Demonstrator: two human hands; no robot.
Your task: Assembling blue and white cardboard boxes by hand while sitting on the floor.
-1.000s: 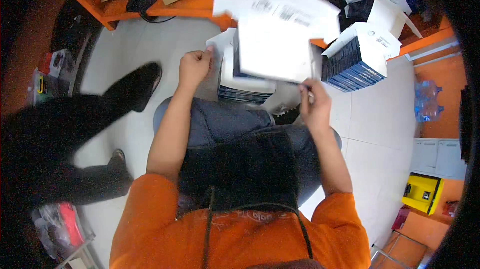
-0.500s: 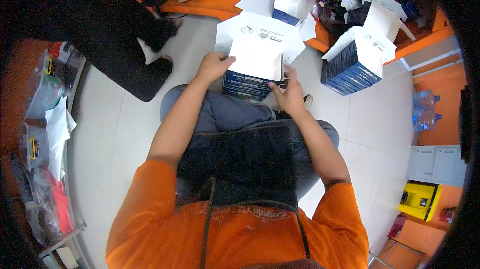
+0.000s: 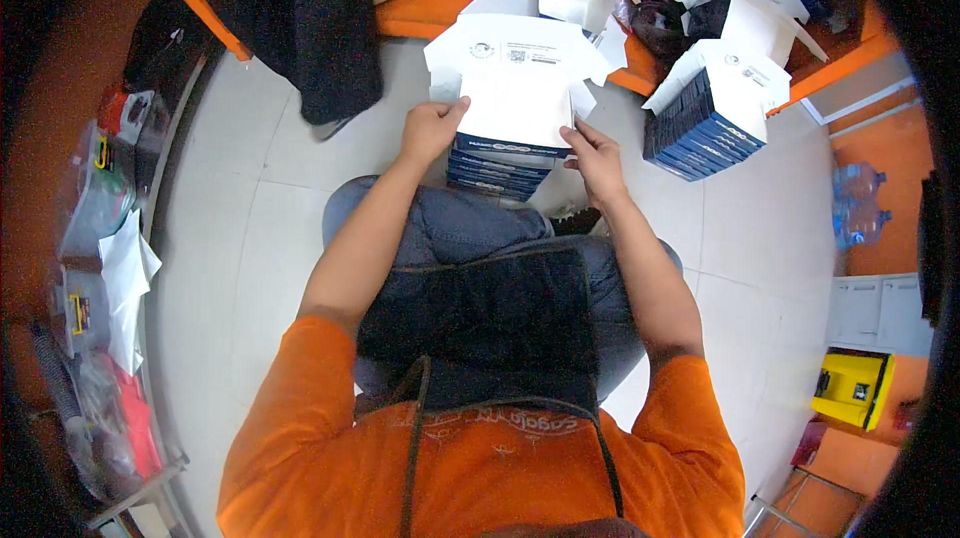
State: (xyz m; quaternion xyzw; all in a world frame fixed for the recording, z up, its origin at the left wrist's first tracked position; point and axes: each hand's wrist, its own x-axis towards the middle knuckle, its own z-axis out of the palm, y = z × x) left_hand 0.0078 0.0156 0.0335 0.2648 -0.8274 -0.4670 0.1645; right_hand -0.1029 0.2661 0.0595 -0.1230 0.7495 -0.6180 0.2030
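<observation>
Pale floor tiles (image 3: pixel 270 268) spread across the room, with a cluttered orange table (image 3: pixel 410 24) along the top of the frame. Above the centre of the frame, the top box (image 3: pixel 515 118), blue-fronted and white-topped, lies on a stack of similar boxes (image 3: pixel 492 180) just beyond the crossed legs (image 3: pixel 430 223); its white flap (image 3: pixel 550 43) spreads toward the table. I'd judge it thin card: light, stiff along its folds, easily creased at the flap, perhaps slippery on the blue side. Its side walls near the front seem the best hold, pressed gently. Both grips are closed on it: the left hand (image 3: pixel 432 133) at the left edge, thumb uppermost, and the right hand (image 3: pixel 600 160) at the right front corner, slightly lower. Both forearms (image 3: pixel 365 233) slant inward up the frame.
</observation>
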